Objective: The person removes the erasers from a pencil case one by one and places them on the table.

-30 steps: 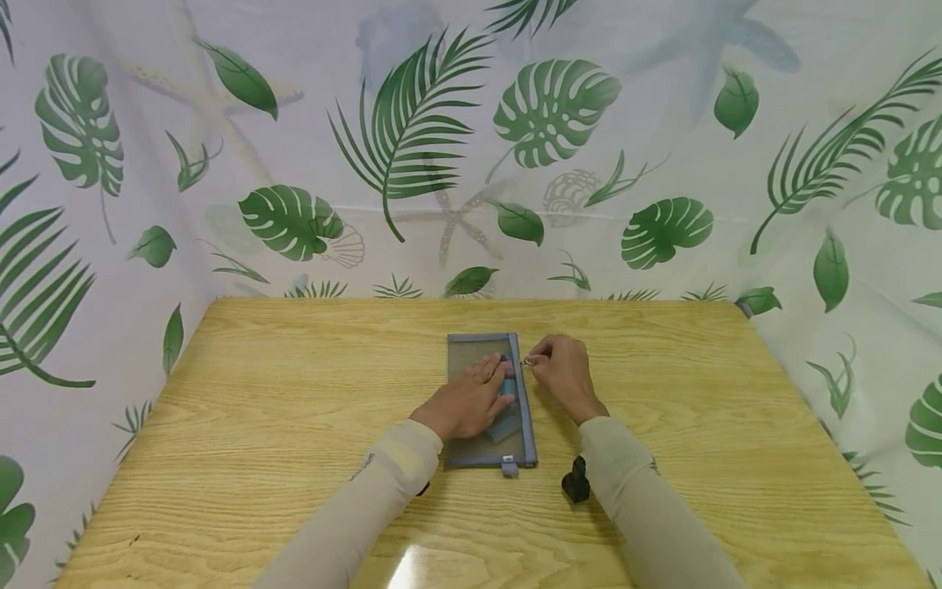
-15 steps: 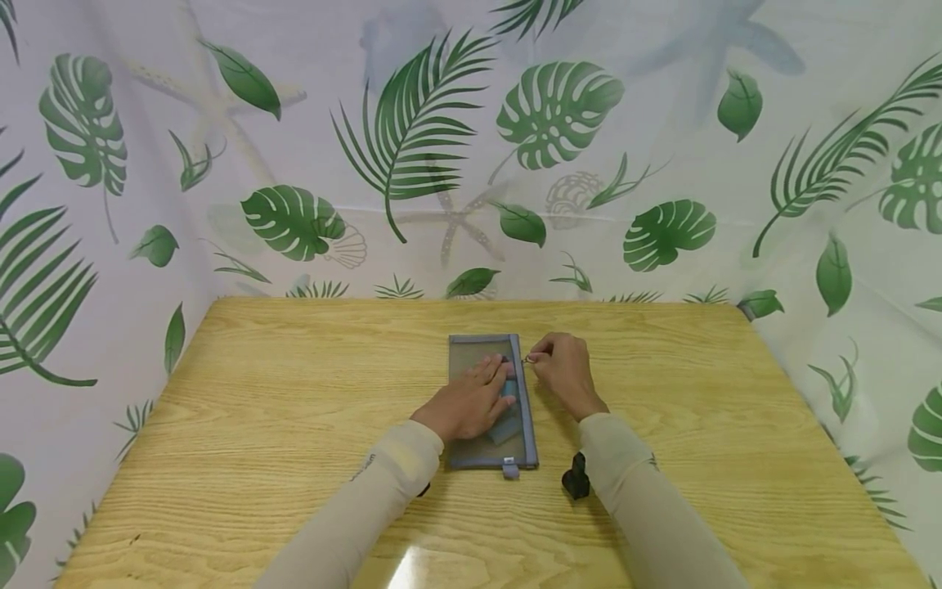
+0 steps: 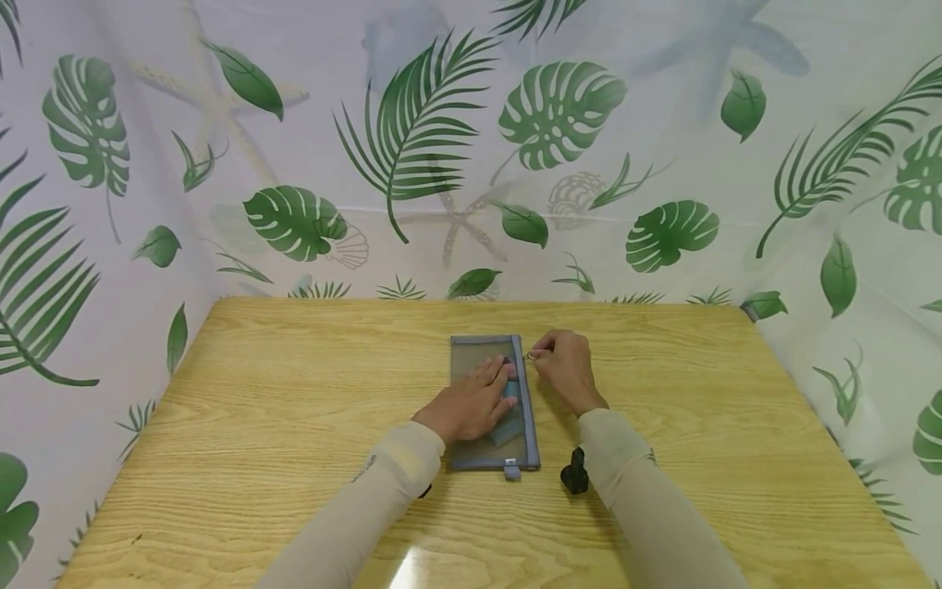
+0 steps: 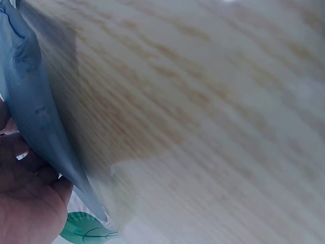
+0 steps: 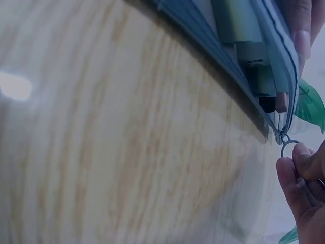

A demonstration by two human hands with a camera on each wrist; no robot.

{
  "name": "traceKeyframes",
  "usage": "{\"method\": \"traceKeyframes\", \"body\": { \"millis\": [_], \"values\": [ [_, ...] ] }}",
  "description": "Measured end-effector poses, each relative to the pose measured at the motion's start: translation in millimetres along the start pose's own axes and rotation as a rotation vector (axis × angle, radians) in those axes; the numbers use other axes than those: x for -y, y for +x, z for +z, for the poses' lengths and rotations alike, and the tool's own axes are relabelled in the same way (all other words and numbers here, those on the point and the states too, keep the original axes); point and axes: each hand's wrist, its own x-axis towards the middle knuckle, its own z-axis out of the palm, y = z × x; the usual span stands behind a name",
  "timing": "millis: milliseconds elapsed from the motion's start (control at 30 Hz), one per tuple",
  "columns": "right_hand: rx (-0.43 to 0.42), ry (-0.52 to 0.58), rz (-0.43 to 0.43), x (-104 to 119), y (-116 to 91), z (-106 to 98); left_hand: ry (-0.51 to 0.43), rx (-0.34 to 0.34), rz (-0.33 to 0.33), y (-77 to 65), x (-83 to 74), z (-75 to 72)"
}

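A grey-blue mesh zip pouch lies on the table, its zipper edge on the right. My left hand rests on top of it with fingers extended, pressing it down. At the right edge, near the far end, the thumb and fingertips of my right hand pinch the ring-shaped zipper pull. The right wrist view shows the pouch's mouth gaping beside the slider, with a light green-blue item and other small items inside. In the left wrist view, the pouch's side stands beside my left fingers.
The pouch sits on a wood-grain table. A fabric tab sticks out from the pouch's near end. A leaf-print cloth hangs behind and along both sides. A black device is by my right wrist.
My right hand, with the zipper pull, has edged slightly toward the pouch's far end. My left hand has stayed on the pouch.
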Motion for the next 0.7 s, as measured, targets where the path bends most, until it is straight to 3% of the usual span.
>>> {"method": "traceKeyframes", "body": {
  "millis": [700],
  "values": [
    [-0.051, 0.029, 0.016, -2.0, 7.9, 5.2, 0.002, -0.006, 0.017, -0.3, 1.3, 0.7]
  ]
}}
